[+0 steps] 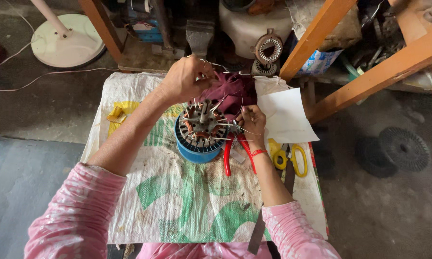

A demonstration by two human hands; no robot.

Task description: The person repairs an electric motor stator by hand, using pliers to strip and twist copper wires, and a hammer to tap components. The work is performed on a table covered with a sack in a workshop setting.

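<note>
My sleeves: pink, gathered at the forearms, nearest the camera, both arms reaching forward over the table
Work surface: woven plastic sack [177,201] printed green and yellow, spread flat over a small table
Right hand [253,123]: fingers pinched narrow on thin wire ends just right of the motor stator, a red thread band on the wrist
Pliers [235,153]: red handles, lying under my right hand, touching the blue base
Scissors [288,158]: yellow handles, just right of my wrist, partly under the paper sheet
Motor stator [204,123]: round, copper windings, standing on a blue drum-shaped base [196,149], middle of the table, wire leads fanning to the right
Left hand [184,79]: raised beyond the stator, fingers closed tight on fine wire pulled up and away
Maroon cloth [232,91]: bunched behind the stator, touching it
White paper sheet [285,115]: right of the cloth
Doing it well, my judgement: keep the wire taut between both hands, pull along the slot, avoid kinks and scraping
</note>
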